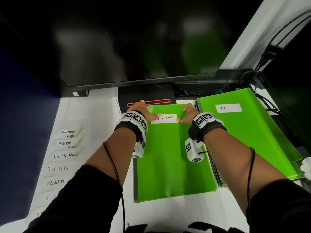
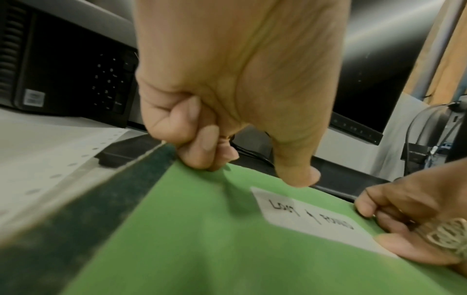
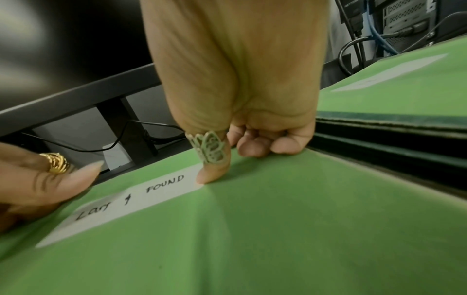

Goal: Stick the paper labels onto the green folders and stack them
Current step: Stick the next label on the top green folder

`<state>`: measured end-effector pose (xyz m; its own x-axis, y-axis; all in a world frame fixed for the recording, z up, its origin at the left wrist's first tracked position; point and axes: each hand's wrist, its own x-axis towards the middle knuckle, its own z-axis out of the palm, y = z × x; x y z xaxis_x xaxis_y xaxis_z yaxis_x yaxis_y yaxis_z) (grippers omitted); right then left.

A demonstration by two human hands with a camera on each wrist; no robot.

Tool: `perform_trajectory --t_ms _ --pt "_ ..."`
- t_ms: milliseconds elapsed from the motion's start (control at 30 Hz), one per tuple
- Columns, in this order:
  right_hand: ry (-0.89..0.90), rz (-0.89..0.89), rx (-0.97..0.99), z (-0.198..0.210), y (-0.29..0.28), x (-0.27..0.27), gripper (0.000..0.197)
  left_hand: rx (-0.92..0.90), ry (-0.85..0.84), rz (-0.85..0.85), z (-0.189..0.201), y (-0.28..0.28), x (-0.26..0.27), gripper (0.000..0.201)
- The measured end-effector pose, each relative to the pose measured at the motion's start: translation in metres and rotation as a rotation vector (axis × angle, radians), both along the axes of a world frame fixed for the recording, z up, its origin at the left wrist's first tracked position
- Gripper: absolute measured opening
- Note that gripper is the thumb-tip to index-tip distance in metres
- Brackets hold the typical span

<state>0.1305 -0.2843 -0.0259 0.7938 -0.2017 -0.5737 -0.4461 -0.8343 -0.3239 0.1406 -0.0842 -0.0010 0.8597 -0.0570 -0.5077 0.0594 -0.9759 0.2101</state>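
A green folder lies in front of me on top of a pile of folders, with a white paper label reading "LOST & FOUND" near its top edge. My left hand holds the folder's top left edge, fingers curled over it, thumb by the label's left end. My right hand grips the top edge near the right corner; its ringed thumb presses the label's right end. A second green pile to the right bears an "H.R." label.
A sheet of handwritten labels lies on the white table at the left. A large dark monitor hangs over its black base just beyond the folder. Cables run behind the right pile.
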Motion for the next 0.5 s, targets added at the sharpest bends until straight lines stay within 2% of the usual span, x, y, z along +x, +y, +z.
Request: perform_trajectory --t_ms 67,200,433,500 --pt "-0.012 0.001 0.001 0.000 0.001 -0.001 0.064 0.019 -0.058 0.022 0.001 0.000 -0.001 0.081" --pt "-0.058 -0.027 0.029 -0.001 0.002 -0.003 0.062 -0.003 -0.176 0.107 -0.001 0.004 -0.007 0.060" --pt "-0.060 -0.029 0.070 -0.004 -0.002 -0.004 0.052 -0.071 -0.143 0.079 0.001 0.006 -0.011 0.048" --pt "-0.033 -0.026 0.075 -0.002 -0.003 -0.004 0.058 -0.064 -0.109 0.051 0.000 0.008 -0.010 0.049"
